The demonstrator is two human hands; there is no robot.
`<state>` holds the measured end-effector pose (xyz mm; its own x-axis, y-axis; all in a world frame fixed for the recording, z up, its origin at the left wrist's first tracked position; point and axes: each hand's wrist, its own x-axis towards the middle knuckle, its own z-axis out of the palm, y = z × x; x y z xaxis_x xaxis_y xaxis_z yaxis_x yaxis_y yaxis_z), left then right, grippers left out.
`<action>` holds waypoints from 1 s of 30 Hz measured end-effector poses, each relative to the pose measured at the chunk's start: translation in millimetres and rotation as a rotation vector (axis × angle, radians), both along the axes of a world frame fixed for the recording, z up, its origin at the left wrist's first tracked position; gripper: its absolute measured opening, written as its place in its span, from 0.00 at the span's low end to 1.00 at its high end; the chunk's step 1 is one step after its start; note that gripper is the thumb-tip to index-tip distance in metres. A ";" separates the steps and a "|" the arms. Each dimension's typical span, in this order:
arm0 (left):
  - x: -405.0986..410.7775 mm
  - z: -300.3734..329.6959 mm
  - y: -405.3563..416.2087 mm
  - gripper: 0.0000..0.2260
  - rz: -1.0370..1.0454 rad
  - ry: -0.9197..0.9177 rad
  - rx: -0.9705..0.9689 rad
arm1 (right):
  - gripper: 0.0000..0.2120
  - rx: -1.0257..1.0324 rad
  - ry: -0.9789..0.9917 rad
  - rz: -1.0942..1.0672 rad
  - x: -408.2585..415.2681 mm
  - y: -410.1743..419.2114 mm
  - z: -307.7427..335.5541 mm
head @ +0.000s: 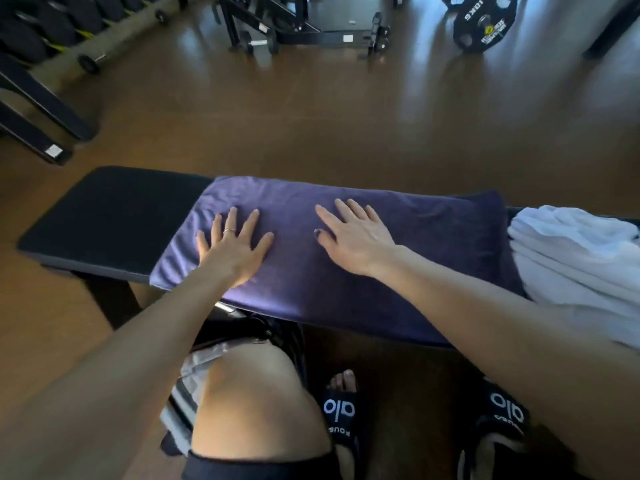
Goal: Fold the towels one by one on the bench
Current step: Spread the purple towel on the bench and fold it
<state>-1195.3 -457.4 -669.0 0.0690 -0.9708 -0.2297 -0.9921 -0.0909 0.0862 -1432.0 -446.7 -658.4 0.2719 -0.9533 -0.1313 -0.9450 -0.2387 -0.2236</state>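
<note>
Both hands, left hand (232, 249) and right hand (353, 237), spread flat on purple towel (415, 244); soft, limp, best pinched at left-edge corners of table (104, 216).

Both arms reach forward, left grip (232, 244) and right grip (353, 237) flat (fingers spread).

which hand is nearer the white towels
Right. The right hand lies flat on the purple towel, on the side toward the white towels at the bench's right end. The left hand lies flat farther left.
</note>
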 end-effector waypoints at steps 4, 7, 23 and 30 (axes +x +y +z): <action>23.0 -2.1 -1.7 0.27 0.031 -0.007 -0.012 | 0.30 0.009 0.046 -0.023 37.3 -11.1 -19.4; 39.6 -3.2 -4.9 0.27 0.055 -0.014 -0.012 | 0.30 -0.017 0.043 -0.021 55.5 -17.1 -23.8; -89.6 36.3 15.8 0.34 -0.524 0.032 -0.039 | 0.28 0.009 0.000 -0.387 -113.9 -15.3 -10.0; -222.7 13.3 94.0 0.38 -1.125 -0.007 0.134 | 0.26 0.099 0.050 -0.408 -156.0 -23.5 -4.1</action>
<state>-1418.0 -363.4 -655.7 -0.8259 -0.4501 -0.3395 -0.5168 0.8451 0.1366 -1588.0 -470.2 -662.5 -0.1342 -0.9637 -0.2308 -0.9679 0.1774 -0.1780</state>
